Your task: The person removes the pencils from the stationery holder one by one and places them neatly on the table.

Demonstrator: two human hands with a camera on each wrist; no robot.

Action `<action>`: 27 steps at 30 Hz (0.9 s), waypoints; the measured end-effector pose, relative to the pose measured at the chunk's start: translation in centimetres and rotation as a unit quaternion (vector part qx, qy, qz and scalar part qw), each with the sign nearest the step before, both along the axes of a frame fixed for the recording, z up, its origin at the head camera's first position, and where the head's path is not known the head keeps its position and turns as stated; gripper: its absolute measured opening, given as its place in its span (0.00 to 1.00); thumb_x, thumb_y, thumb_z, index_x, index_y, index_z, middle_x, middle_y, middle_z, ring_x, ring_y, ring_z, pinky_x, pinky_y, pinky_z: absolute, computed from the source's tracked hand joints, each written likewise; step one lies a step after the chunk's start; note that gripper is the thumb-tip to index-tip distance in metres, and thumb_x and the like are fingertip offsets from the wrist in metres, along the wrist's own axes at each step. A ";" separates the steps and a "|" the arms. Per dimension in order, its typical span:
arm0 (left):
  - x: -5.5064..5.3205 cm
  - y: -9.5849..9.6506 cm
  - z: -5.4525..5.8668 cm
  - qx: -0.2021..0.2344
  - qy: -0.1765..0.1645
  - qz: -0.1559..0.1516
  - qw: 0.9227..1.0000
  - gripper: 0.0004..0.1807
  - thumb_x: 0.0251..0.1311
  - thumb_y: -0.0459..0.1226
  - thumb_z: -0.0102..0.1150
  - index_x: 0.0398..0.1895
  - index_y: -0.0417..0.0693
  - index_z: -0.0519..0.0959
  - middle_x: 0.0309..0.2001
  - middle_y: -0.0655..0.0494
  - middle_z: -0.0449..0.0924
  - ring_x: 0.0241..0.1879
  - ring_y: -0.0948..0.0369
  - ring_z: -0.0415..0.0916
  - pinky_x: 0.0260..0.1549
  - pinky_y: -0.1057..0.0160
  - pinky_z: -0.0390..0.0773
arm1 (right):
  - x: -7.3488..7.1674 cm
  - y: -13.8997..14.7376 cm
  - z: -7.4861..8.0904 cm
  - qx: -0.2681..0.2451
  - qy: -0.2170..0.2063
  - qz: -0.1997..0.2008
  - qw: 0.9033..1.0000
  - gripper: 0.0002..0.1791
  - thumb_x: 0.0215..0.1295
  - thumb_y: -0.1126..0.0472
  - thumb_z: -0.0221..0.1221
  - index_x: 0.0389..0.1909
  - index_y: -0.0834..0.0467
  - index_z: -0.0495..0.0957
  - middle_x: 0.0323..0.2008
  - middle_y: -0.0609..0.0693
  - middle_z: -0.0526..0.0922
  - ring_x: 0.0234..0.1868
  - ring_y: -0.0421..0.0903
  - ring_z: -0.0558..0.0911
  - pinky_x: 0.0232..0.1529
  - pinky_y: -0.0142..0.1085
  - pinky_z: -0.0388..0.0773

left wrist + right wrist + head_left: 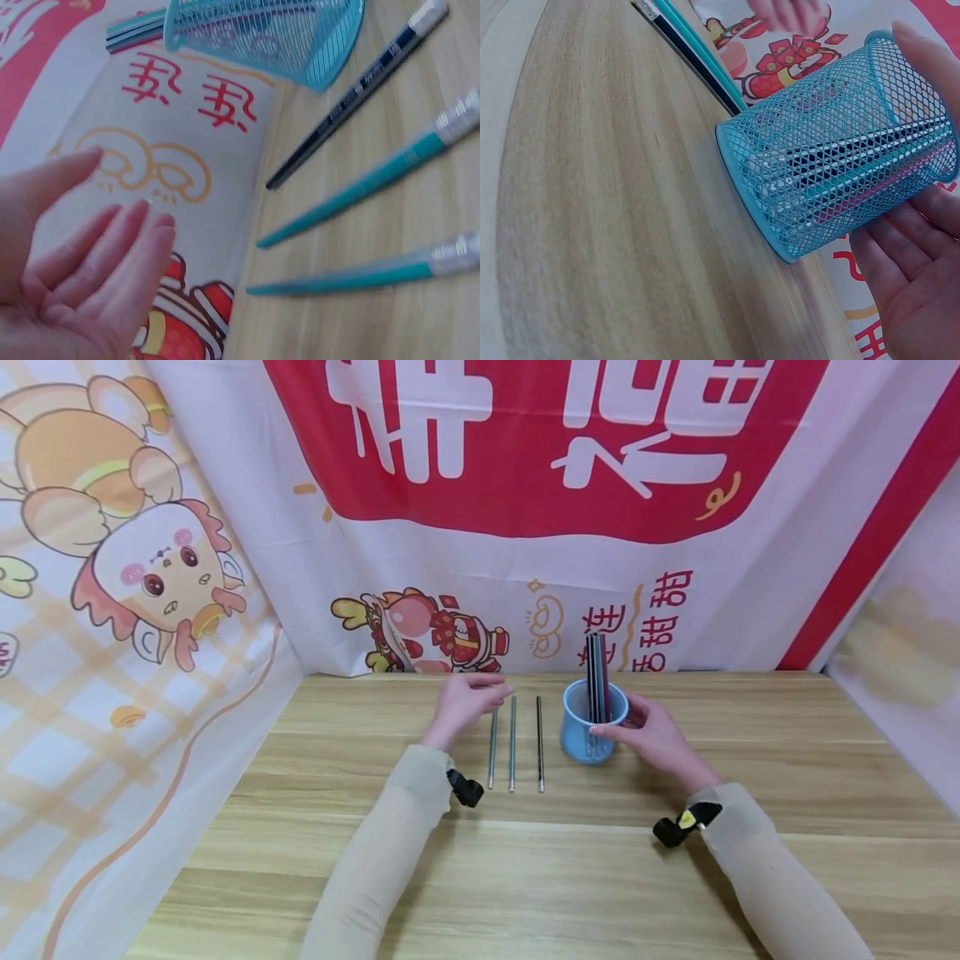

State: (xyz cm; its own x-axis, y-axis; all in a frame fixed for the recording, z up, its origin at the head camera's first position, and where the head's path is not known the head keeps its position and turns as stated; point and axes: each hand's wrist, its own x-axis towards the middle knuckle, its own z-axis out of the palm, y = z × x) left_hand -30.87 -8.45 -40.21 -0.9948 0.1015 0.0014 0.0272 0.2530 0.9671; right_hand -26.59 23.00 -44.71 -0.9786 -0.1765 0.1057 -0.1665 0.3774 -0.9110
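Note:
A light-blue mesh pencil cup [577, 739] stands upright on the wooden table, with several dark, green and reddish pencils [597, 664] leaning in it. My right hand [662, 737] grips the cup from its right side, thumb near the rim and the other fingers round the far side. To the cup's left lie three separate pencils side by side: a black pencil [540, 747], a green pencil [512, 747] and another green pencil [360, 280], eraser ends towards me. Over their far tips hovers my left hand [467, 697], fingers loosely bent and holding nothing.
The wooden table [525, 877] meets a printed white and red cloth [525, 556] just beyond the pencils and cup. Another patterned cloth [247, 602] hangs along the left side. Each wrist carries a small black camera [467, 788].

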 end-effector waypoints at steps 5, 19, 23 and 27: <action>0.2 1.5 0.8 -0.006 0.057 -0.034 0.998 0.21 0.62 0.44 0.73 0.56 0.47 0.84 0.48 0.54 0.86 0.47 0.57 0.84 0.47 0.60 0.83 | 0.1 -0.1 0.0 -0.002 0.010 0.007 1.000 0.44 0.60 0.46 0.73 0.73 0.59 0.67 0.64 0.58 0.77 0.63 0.54 0.77 0.64 0.43 0.74; -0.7 7.1 2.1 -0.037 0.098 -0.067 0.992 0.21 0.60 0.46 0.74 0.55 0.55 0.85 0.48 0.63 0.86 0.46 0.67 0.81 0.50 0.63 0.80 | 0.0 0.0 -0.1 -0.004 0.013 0.008 1.000 0.44 0.60 0.46 0.73 0.74 0.58 0.67 0.65 0.58 0.76 0.63 0.54 0.77 0.65 0.45 0.72; -1.5 8.3 1.7 -0.039 0.095 -0.082 0.991 0.21 0.62 0.45 0.72 0.57 0.52 0.84 0.51 0.58 0.86 0.48 0.66 0.81 0.51 0.62 0.80 | -0.1 0.1 -0.2 -0.006 0.008 0.010 1.000 0.44 0.61 0.45 0.73 0.73 0.58 0.67 0.65 0.58 0.76 0.64 0.54 0.76 0.66 0.47 0.71; -2.0 9.4 1.3 -0.037 0.088 -0.114 0.989 0.22 0.64 0.43 0.71 0.59 0.48 0.83 0.52 0.57 0.86 0.49 0.66 0.81 0.51 0.63 0.79 | -0.2 0.1 -0.2 -0.009 0.009 0.010 1.000 0.44 0.61 0.45 0.73 0.73 0.58 0.67 0.65 0.58 0.76 0.63 0.53 0.77 0.65 0.46 0.72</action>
State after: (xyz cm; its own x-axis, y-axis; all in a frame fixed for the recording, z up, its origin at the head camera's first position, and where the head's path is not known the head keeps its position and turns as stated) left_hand -32.82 0.95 -38.92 -0.9311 0.3299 0.1558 0.2572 0.2908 0.9216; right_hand -26.75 23.06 -44.90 -0.9730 -0.1930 0.1264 -0.1895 0.3568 -0.9148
